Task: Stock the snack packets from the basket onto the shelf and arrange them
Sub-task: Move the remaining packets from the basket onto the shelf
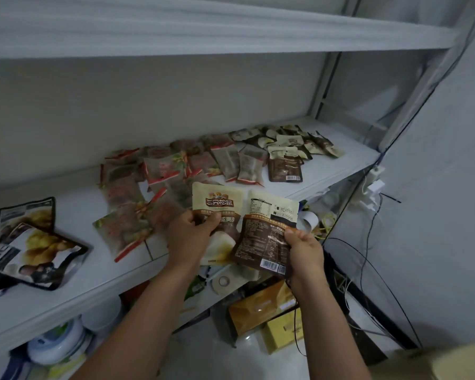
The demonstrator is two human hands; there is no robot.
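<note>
Legend: Pinching fingers hold two snack packets just in front of the shelf's (66, 292) front edge. Left hand (189, 237) grips the cream-and-brown packet (217, 204) at its middle, thumb on the printed front. Right hand (303, 248) grips the dark brown packet (266, 237) by its right side, back panel and barcode showing.

Reader: Do the two packets touch?

Legend: Their inner edges meet or overlap; which one cannot be told. Neither lies on the shelf.

Reader: What sits under the shelf?

Legend: Below its front edge, a tape roll (224, 281) and yellow boxes (283, 333). Dark cables (368, 259) hang past its right end.

Reader: And on the shelf?

Legend: At its left end, near the front edge, two large black-rimmed pouches (39, 250) overlap, tilted. At mid-shelf, red-trimmed translucent packets (126, 223) lie flat in a loose, overlapping spread. Toward the right end, one small brown packet (285, 165) lies barcode-up. Behind it, small cream-and-dark packets (299, 141) cluster up to the shelf's rear right corner.

Reader: Above the shelf?

Legend: An upper board (203, 31), seen from below.
</note>
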